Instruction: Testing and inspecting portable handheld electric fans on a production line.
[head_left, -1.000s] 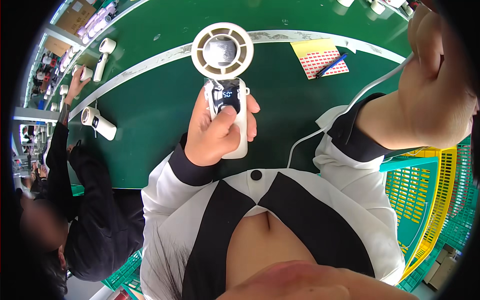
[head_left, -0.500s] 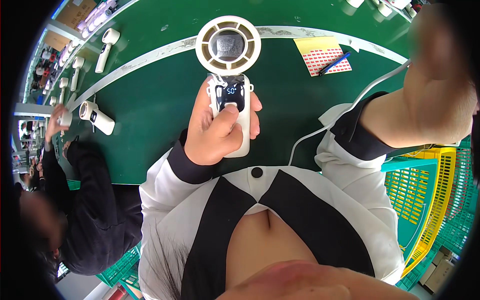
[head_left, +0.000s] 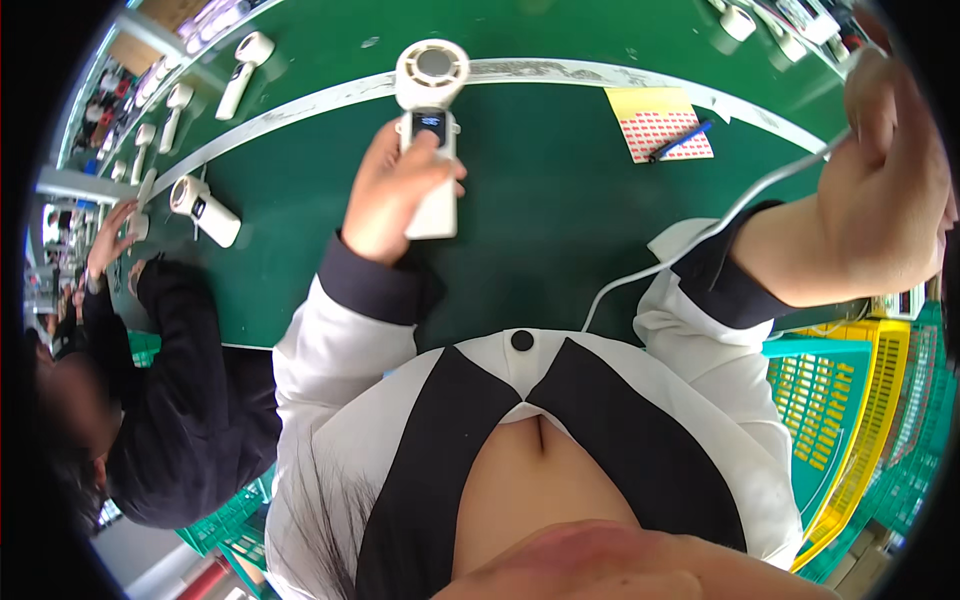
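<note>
Left hand (head_left: 392, 190) has its fingers clamped round a fan (head_left: 432, 120), in from the tabletop (head_left: 540, 210) near edge; right hand (head_left: 885, 195) is by a cable (head_left: 745, 203), can't tell if those fingers grip.

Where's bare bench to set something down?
Green tabletop between the gripped handheld fan and sticker sheet, left of the white cable; also between that fan and the second fan leftward. Crowded: far left, more fans and a co-worker's hand.

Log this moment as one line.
left hand: holding white round-headed fan | right hand: beside thin white cable, grasp unclear | blue pen: on yellow-topped paper sheet
</note>
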